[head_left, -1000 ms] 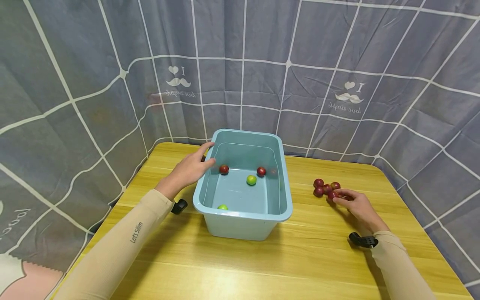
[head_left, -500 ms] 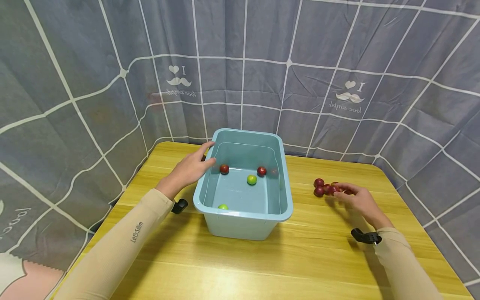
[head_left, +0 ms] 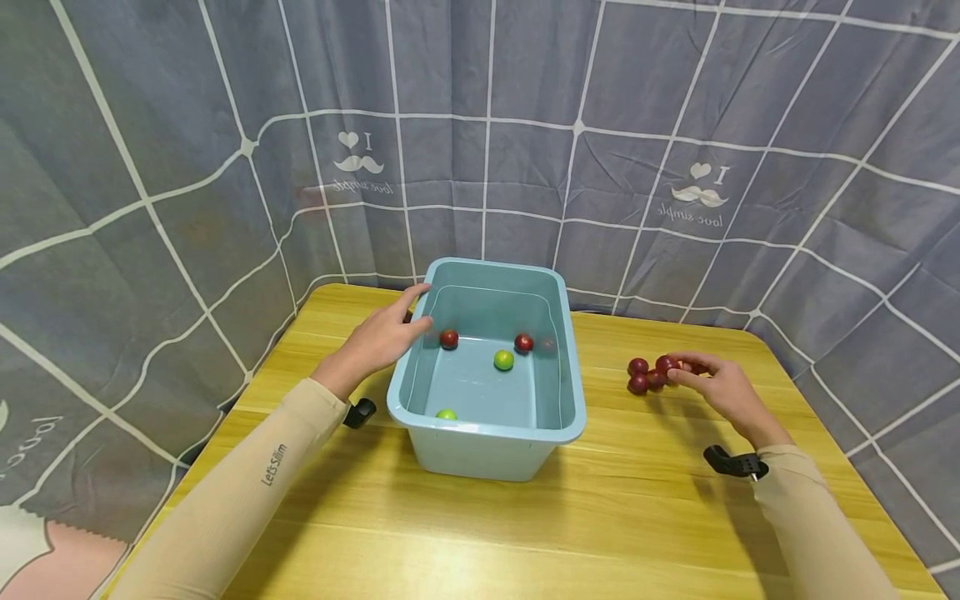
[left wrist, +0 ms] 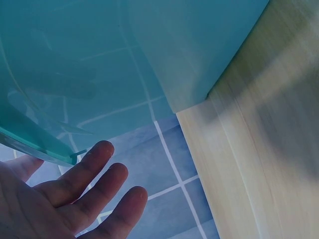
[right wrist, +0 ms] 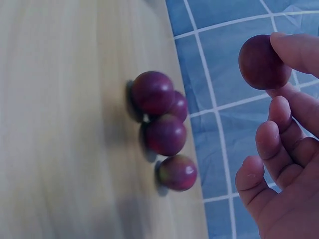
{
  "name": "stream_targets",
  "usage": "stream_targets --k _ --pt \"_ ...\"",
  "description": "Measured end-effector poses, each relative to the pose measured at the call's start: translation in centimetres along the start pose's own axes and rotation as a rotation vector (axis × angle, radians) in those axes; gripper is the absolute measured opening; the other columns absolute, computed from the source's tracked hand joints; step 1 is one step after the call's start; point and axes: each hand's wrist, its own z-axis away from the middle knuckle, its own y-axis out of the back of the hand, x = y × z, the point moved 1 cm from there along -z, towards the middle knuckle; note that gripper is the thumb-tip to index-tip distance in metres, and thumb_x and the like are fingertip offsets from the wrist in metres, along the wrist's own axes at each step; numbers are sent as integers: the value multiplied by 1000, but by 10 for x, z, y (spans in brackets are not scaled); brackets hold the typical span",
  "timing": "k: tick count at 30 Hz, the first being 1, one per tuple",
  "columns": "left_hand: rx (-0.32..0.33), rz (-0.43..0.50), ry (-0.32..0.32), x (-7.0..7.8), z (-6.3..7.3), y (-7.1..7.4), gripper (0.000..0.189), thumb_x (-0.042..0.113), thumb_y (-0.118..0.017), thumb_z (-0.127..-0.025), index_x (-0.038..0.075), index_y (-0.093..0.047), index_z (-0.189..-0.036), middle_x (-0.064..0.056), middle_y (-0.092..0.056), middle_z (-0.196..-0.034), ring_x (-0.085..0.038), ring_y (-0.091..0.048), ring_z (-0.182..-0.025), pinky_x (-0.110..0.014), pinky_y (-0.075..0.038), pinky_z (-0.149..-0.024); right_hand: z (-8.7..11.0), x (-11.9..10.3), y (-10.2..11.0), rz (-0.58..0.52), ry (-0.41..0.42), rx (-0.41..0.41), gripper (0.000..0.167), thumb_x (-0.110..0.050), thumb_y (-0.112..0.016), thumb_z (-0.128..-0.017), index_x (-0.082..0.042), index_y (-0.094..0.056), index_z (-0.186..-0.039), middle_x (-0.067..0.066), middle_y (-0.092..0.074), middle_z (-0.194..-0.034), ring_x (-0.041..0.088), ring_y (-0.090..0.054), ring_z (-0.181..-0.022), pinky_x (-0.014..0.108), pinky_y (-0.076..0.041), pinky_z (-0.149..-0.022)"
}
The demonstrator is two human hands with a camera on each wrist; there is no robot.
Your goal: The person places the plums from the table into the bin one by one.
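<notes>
In the head view my right hand (head_left: 727,396) pinches a dark red plum (head_left: 666,365) between thumb and fingertips. The right wrist view shows this plum (right wrist: 260,60) held up off the table, the other fingers loosely bent. Several more plums (right wrist: 166,135) lie close together on the table beneath it. A light blue tub (head_left: 480,432) stands in the middle of the table. My left hand (head_left: 378,337) is at its left rim, fingers extended, the thumb reaching over the edge. From the left wrist, the spread fingers (left wrist: 94,191) appear outside the tub wall.
Inside the tub are two red plums (head_left: 523,342) and two green round fruits (head_left: 503,360). The wooden table (head_left: 480,542) ends at a grey checked curtain (head_left: 525,167) behind and at both sides. Each wrist wears a black camera band (head_left: 733,462).
My right hand has taken a plum from the near side of the group and raised it, moving slightly back. The left hand and the tub have stayed in place.
</notes>
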Motion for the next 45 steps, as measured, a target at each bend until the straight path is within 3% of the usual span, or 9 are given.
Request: stream_targets --k 10,17,26,36,45 --pt "4 -5 3 -1 0 0 65 53 -43 -101 38 -20 -160 -13 -58 -139 -31 -61 -118 -56 -48 -94 -5 -31 6 -28 57 12 48 -42 -66 -97 -8 -65 -131 -1 -58 -100 13 -46 -85 31 -35 -62" --pt "-1 1 6 0 0 1 65 53 -42 -101 39 -19 -160 -12 -59 -137 -31 -61 -117 -56 -48 -94 -11 -55 11 -17 84 1 47 -44 -65 -97 -13 -64 -133 -3 -64 -110 16 -52 -94 29 -40 -70" --pt "-2 2 7 0 -1 1 65 53 -42 -101 38 -19 -160 -12 -59 -137 -31 -62 -116 -55 -49 -93 -20 -82 9 -60 137 -5 41 -43 -66 -97 -16 -68 -128 -6 -69 -110 18 -56 -95 27 -46 -76" --pt "-2 5 16 -1 -1 1 65 53 -42 -101 40 -19 -160 -12 -58 -138 -31 -61 -118 -56 -48 -95 -26 -105 9 -50 157 -10 39 -39 -67 -97 -16 -69 -127 0 -68 -108 15 -59 -90 26 -47 -75" --pt "-9 11 19 -1 -1 1 65 53 -42 -101 40 -18 -160 -12 -57 -141 -32 -61 -120 -57 -48 -96 -34 -124 9 -33 183 -27 38 -43 -68 -95 -18 -70 -123 2 -69 -109 23 -57 -91 31 -45 -75"
